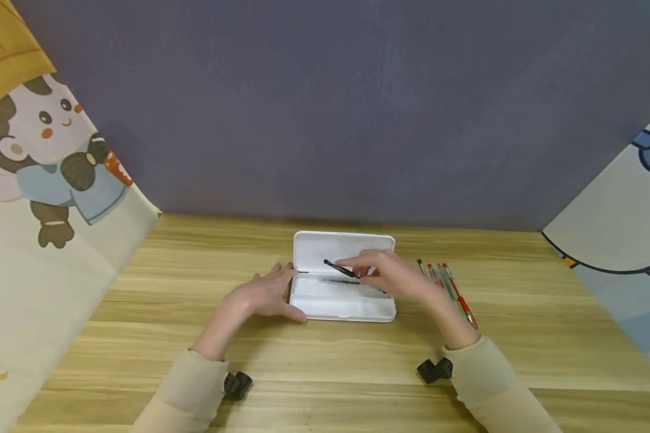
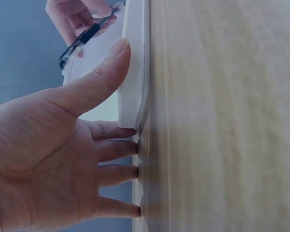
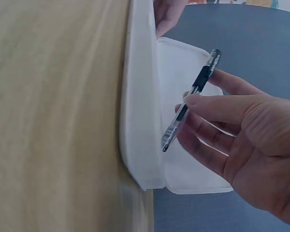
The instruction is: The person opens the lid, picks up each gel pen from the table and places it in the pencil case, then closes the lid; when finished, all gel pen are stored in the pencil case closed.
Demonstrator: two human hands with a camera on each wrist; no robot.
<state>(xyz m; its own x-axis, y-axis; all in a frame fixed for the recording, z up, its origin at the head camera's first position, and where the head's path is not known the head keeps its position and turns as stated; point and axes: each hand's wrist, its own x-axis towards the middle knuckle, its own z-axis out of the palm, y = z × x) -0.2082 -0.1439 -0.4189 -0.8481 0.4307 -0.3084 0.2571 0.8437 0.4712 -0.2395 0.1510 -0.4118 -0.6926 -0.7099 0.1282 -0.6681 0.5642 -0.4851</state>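
Note:
An open white pencil case [image 1: 352, 310] lies in the middle of the wooden table, its lid [image 1: 314, 245] folded back flat. My right hand [image 1: 376, 273] pinches a black pen [image 1: 338, 268] between thumb and fingers just above the case tray. In the right wrist view the pen [image 3: 188, 108] hangs tilted over the case [image 3: 140, 121]. A second dark pen [image 1: 333, 281] lies inside the tray. My left hand [image 1: 273, 293] rests at the case's left end with straight fingers on the table. In the left wrist view its thumb [image 2: 106, 67] presses the case's wall [image 2: 133, 92].
Several red and green pens [image 1: 451, 287] lie side by side on the table [image 1: 141, 337] right of the case. Cartoon-print panels stand at the left [image 1: 43, 210] and the right [image 1: 623, 240], and a grey-blue wall closes the back.

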